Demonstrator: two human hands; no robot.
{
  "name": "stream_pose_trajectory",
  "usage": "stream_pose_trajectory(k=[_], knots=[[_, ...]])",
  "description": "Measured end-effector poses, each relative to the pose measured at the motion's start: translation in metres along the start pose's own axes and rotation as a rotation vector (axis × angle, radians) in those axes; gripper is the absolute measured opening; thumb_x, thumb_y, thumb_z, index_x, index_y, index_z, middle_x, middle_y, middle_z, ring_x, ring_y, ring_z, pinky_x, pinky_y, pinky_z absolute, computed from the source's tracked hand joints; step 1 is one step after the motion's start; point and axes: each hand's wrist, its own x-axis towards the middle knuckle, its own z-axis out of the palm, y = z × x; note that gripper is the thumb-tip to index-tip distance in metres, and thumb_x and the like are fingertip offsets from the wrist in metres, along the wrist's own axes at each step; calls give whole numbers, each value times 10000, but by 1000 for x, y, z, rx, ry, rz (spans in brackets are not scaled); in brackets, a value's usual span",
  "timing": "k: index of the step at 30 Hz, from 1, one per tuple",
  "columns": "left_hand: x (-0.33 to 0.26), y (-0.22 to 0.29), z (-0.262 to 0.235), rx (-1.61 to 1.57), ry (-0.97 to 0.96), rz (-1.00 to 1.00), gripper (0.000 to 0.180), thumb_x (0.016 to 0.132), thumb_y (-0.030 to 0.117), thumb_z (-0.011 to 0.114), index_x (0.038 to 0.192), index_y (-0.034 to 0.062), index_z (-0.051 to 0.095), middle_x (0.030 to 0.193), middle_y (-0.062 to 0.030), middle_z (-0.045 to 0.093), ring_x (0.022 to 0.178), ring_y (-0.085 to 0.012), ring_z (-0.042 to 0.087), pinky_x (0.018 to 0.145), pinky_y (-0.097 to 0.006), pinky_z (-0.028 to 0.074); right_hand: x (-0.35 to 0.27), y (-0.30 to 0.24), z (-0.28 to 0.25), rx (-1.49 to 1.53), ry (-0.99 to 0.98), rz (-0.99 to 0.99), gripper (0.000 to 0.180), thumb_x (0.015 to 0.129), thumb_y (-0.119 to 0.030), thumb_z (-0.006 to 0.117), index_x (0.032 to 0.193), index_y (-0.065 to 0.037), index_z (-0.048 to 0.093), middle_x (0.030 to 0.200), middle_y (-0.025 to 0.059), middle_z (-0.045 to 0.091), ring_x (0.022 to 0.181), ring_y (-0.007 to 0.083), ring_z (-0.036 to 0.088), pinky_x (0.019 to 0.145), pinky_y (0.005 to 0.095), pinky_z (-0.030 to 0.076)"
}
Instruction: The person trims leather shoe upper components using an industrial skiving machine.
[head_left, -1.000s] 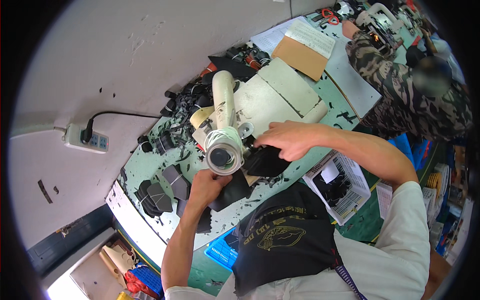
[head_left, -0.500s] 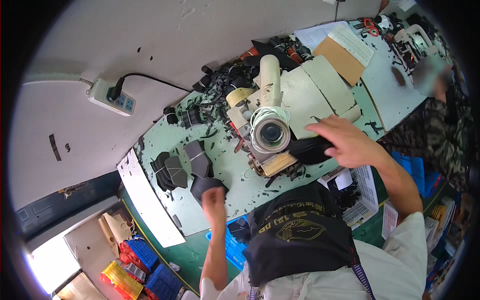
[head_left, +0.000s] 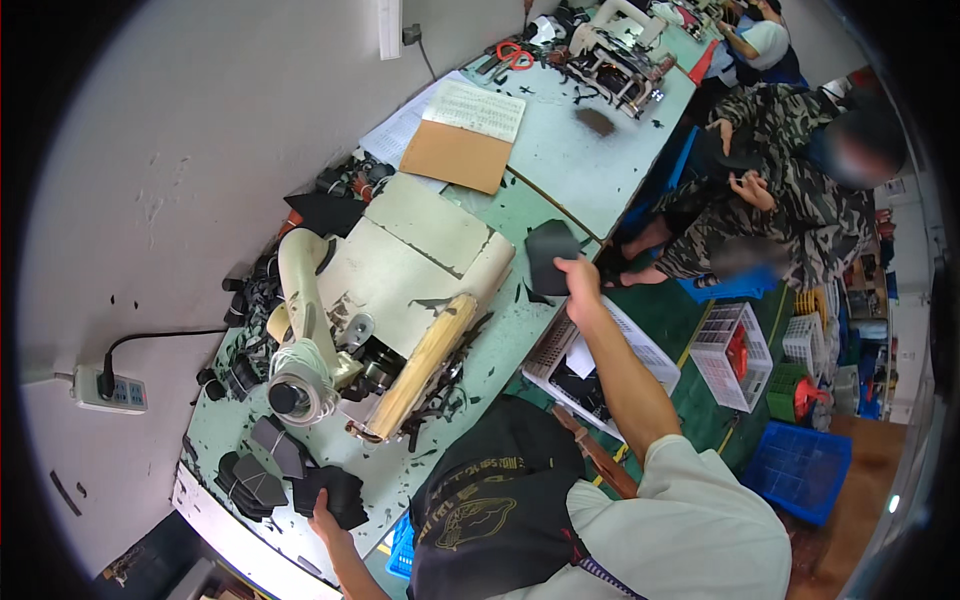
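Head view: right hand (head_left: 580, 276) pinches a dark leather piece (head_left: 551, 254), raised over the green worktop (head_left: 500, 350) edge. Left hand (head_left: 325, 520) closes on a stack of dark cut pieces (head_left: 335, 494) lying near the cream machine (head_left: 390, 290).

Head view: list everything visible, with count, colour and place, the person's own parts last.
Machine: one, cream, middle of the bench.
Bench: one, pale green, along the wall.
Dark pieces: several, black and grey, near bench corner.
Cardboard sheet: one, brown, beyond the machine.
Paper: one, white, on the cardboard's far edge.
Scissors: one, red-handled, far end.
Power strip: one, white, on the wall.
Crates: several, white, green, blue, on the floor to the right.
Co-worker: one, camouflage clothing, seated right.
Left hand: on a black piece.
Right hand: holding a dark cut piece.
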Motion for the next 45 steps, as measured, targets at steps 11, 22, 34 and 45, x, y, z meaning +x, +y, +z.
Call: stream_pose_trajectory(k=[11,22,34,45], knots=[[-63,-8,21,1155,182,527,644,678,182,694,1252,51,432,1082,-234,617,1014,-434,584,881,-481,458,-104,7,23,-470,-56,-636,340,885,-86,591,1213,-32,517,1147,118,548,1054,218,525,920,332,420],[-185,68,76,-149,-557,240,682,831,148,678,1404,41,324,1287,-142,502,1158,-251,521,1013,-380,403,-295,15,116,-463,-1399,33,595,915,-254,617,1359,35,346,1262,189,523,1189,257,511,935,371,458],[-179,79,88,-358,-1081,214,779,837,693,495,1319,92,379,1355,-317,419,1220,-434,469,1037,-523,386,-299,-12,100,89,-1441,939,522,954,-198,575,1406,-79,344,1267,72,509,1137,154,537,945,329,469],[-127,103,115,-264,-1056,142,479,735,51,582,1191,52,433,1192,-235,530,1108,-376,559,967,-456,466,-279,12,113,-64,-1091,598,484,875,-207,676,1268,-46,445,1010,83,592,802,171,620,565,299,528]])
